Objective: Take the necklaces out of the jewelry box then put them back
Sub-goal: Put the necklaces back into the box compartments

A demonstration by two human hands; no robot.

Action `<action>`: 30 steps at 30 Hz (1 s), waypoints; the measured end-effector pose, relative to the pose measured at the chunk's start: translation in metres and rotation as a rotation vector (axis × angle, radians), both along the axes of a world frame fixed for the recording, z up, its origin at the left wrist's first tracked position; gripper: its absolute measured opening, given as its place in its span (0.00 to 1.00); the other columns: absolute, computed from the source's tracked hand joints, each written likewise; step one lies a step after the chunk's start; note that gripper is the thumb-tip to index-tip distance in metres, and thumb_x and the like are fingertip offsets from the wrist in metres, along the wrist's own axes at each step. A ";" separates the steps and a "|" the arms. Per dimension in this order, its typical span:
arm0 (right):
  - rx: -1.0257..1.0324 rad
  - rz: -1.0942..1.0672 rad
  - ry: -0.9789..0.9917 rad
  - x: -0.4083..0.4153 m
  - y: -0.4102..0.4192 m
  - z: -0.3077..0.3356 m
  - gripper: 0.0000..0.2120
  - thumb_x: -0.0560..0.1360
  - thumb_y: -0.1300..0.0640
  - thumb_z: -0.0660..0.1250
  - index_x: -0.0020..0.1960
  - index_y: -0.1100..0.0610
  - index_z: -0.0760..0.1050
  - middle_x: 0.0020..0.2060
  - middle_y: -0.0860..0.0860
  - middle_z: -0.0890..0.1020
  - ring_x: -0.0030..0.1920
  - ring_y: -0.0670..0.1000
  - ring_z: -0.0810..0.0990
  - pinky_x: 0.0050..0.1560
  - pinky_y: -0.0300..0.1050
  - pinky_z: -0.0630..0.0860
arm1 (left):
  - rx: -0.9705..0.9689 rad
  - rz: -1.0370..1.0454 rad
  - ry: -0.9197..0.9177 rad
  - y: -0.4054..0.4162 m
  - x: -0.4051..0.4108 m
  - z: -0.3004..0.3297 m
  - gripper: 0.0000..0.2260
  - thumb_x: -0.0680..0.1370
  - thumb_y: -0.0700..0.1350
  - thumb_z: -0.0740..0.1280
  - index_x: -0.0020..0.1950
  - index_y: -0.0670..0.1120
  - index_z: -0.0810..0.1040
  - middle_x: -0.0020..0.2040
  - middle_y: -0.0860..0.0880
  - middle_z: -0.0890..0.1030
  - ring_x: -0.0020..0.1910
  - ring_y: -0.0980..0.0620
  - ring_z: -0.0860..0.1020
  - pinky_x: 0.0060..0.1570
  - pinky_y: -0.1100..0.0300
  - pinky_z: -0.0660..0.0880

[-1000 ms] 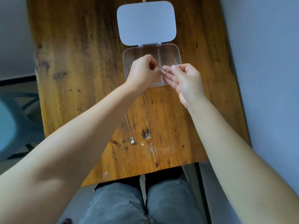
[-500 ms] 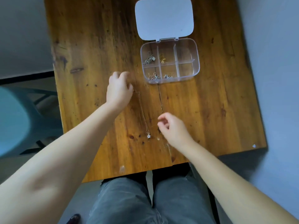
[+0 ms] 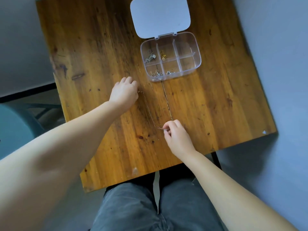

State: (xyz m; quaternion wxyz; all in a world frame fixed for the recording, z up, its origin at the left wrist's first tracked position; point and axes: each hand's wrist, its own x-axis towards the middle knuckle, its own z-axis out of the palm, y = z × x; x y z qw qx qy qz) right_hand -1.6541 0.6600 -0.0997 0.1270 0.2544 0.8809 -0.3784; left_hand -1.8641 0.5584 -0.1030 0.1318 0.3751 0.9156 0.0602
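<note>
Near table edge (image 3: 133, 177): bare wood. Right hand (image 3: 176, 135) pinches pendant end of necklace (image 3: 149, 110). Chain lies stretched on wood to left hand (image 3: 125, 94), fingers curled on clasp end. Bare wood right of chain. Far: jewelry box (image 3: 195, 52), lid (image 3: 160, 17) open, four compartments holding jewelry. No legible writing.

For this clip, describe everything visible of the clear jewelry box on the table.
The jewelry box is a small, clear, plastic-looking case with rounded corners, lying flat on the wooden table toward its far side. Its pale opaque lid is hinged at the far edge and lies fully open. Thin dividers split the tray into six compartments: four on the left and middle hold small silver or gold-coloured jewelry, while the two on the right look empty. Neither hand touches it.
</note>
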 end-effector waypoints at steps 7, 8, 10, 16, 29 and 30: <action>0.003 -0.344 0.131 0.043 0.080 0.016 0.07 0.78 0.61 0.62 0.56 0.57 0.73 0.52 0.50 0.73 0.45 0.47 0.77 0.44 0.31 0.74 | 0.306 0.153 -0.334 0.054 0.054 0.026 0.03 0.75 0.39 0.65 0.44 0.41 0.72 0.40 0.45 0.78 0.39 0.44 0.76 0.38 0.56 0.70; 0.025 -0.376 0.134 0.052 0.095 0.017 0.07 0.78 0.61 0.63 0.55 0.57 0.73 0.51 0.50 0.73 0.45 0.47 0.77 0.43 0.30 0.73 | 0.362 0.174 -0.370 0.074 0.059 0.031 0.03 0.74 0.38 0.65 0.43 0.42 0.71 0.39 0.46 0.77 0.38 0.45 0.75 0.38 0.57 0.69; 0.066 -0.435 0.119 0.070 0.124 0.018 0.06 0.77 0.62 0.63 0.53 0.58 0.74 0.51 0.50 0.73 0.45 0.48 0.77 0.42 0.30 0.71 | 0.437 0.213 -0.432 0.121 0.068 0.041 0.04 0.75 0.37 0.64 0.43 0.43 0.70 0.39 0.48 0.76 0.37 0.49 0.73 0.34 0.61 0.67; 0.079 -0.638 0.103 0.093 0.186 0.008 0.05 0.77 0.64 0.61 0.52 0.61 0.75 0.49 0.52 0.74 0.46 0.49 0.76 0.44 0.35 0.71 | 0.458 0.032 -0.362 0.248 0.072 0.055 0.03 0.77 0.38 0.64 0.46 0.44 0.70 0.43 0.46 0.77 0.39 0.51 0.75 0.33 0.66 0.70; 0.117 -0.627 -0.076 0.089 0.216 -0.011 0.08 0.77 0.59 0.63 0.56 0.56 0.73 0.53 0.52 0.75 0.45 0.47 0.75 0.34 0.29 0.61 | 0.036 -0.108 -0.185 0.307 0.049 0.004 0.06 0.76 0.36 0.61 0.47 0.45 0.76 0.48 0.44 0.77 0.45 0.46 0.76 0.41 0.54 0.77; 0.105 -0.648 -0.038 0.087 0.216 -0.008 0.08 0.77 0.59 0.63 0.56 0.56 0.73 0.53 0.52 0.75 0.45 0.48 0.76 0.35 0.30 0.65 | 0.033 -0.121 -0.193 0.304 0.048 0.005 0.05 0.76 0.37 0.62 0.49 0.45 0.76 0.50 0.44 0.76 0.46 0.46 0.76 0.42 0.54 0.77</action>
